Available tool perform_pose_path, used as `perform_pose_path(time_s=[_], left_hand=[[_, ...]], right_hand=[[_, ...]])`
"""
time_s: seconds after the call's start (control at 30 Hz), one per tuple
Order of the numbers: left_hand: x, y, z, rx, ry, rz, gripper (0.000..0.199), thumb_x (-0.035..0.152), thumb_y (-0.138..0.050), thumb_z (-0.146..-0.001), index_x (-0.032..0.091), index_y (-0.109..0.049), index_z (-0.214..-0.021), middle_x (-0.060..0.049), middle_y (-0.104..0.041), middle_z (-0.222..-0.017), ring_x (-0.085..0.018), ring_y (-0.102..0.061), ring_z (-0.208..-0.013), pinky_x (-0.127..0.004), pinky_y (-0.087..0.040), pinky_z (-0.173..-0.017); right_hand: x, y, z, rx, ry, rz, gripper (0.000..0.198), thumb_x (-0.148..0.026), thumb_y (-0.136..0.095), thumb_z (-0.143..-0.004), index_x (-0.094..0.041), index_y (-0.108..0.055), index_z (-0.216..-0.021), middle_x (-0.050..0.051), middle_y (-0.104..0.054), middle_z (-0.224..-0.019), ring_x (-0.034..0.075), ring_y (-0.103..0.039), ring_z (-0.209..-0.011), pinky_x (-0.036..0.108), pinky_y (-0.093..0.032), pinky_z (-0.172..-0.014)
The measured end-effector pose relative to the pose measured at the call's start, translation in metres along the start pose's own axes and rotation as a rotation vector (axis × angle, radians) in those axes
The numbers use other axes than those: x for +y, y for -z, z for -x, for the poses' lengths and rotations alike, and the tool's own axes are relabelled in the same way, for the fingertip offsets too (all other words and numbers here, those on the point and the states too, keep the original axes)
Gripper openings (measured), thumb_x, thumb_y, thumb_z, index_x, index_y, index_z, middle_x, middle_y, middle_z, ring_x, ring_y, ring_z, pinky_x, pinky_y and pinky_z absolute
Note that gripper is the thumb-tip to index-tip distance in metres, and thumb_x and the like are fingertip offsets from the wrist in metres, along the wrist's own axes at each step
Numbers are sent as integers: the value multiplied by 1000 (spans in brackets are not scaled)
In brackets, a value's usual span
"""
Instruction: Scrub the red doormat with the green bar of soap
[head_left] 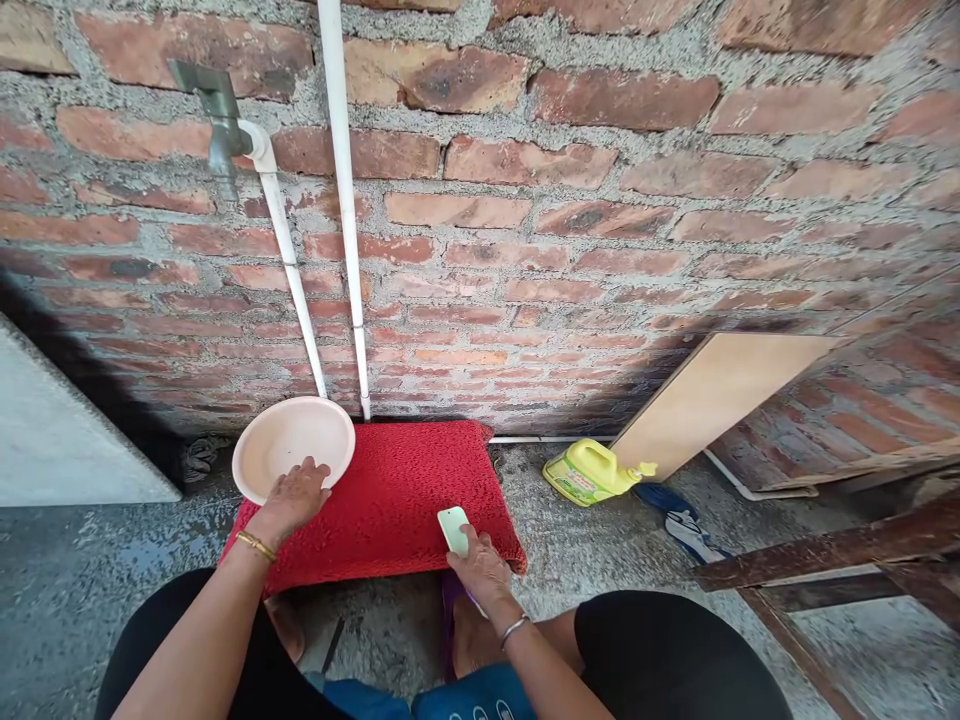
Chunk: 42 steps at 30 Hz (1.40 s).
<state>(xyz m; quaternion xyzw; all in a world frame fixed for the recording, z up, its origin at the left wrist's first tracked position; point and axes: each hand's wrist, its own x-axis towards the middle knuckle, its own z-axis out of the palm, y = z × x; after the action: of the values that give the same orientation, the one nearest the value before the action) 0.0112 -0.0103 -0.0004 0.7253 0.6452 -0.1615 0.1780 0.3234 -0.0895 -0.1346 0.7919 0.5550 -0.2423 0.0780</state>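
A red, rough-textured mat (420, 470) lies over a low support in front of me, its near edge hanging down. On the mat's far left corner, by the wall, is a pale pink plastic basin (259, 450). My left hand (300, 492) reaches over the basin's near right rim with its fingers spread and nothing visible in them. Near the mat's front right, my right hand (480, 570) is closed around a pale green, flat-backed scrub brush (452, 527) with a small hole at its end. The brush's underside is hidden.
A brick wall (495, 260) with white pipes (346, 220) and a tap (221, 130) rises behind. To the right are a yellow jug (592, 475), a leaning board (720, 390), sandals (686, 525) and a wooden frame (832, 550). A pale slab (67, 430) stands left. The floor is wet.
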Motion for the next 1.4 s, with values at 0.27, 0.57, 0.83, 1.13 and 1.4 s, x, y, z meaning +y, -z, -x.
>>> perform_pose_path(time_s=[0.27, 0.57, 0.83, 1.13, 1.4], left_hand=[[-3, -3, -1, 9, 6, -5, 43, 24, -40, -96, 22, -51, -137, -14, -50, -138, -27, -53, -126, -41, -45, -101], [-2, 2, -7, -16, -17, 5, 45, 27, -40, -96, 22, -49, -140, -14, -49, -139, -26, -53, -126, -41, -44, -102], [-5, -1, -2, -28, -25, 13, 48, 26, -41, -95, 23, -47, -142, -15, -41, -151, -27, -47, -136, -42, -39, -108], [-6, -2, 2, -45, -92, -10, 46, 25, -43, -94, 23, -49, -139, -15, -50, -145, -28, -51, -133, -45, -42, -105], [-10, 2, 10, -96, -81, -3, 47, 24, -44, -93, 23, -49, -140, -16, -47, -148, -29, -49, -134, -46, -41, -107]], right_hand=[[7, -7, -9, 53, 148, 65, 49, -33, -59, -83, -22, -57, -131, 15, -58, -126, 28, -58, -115, 35, -42, -96], [43, 19, -25, 176, 9, -168, 45, -36, -54, -86, -23, -55, -129, 9, -58, -122, 22, -62, -107, 30, -45, -94], [51, 40, -22, 75, -116, -183, 47, -39, -52, -86, -24, -51, -131, 8, -57, -122, 21, -62, -109, 29, -46, -91], [-15, 3, 42, -277, 321, -115, 57, -22, -72, -61, -32, -65, -117, 0, -61, -122, 21, -61, -106, 27, -43, -87], [29, 38, -15, -6, -68, -221, 51, -31, -56, -81, -26, -54, -132, 6, -57, -123, 18, -63, -104, 26, -46, -88]])
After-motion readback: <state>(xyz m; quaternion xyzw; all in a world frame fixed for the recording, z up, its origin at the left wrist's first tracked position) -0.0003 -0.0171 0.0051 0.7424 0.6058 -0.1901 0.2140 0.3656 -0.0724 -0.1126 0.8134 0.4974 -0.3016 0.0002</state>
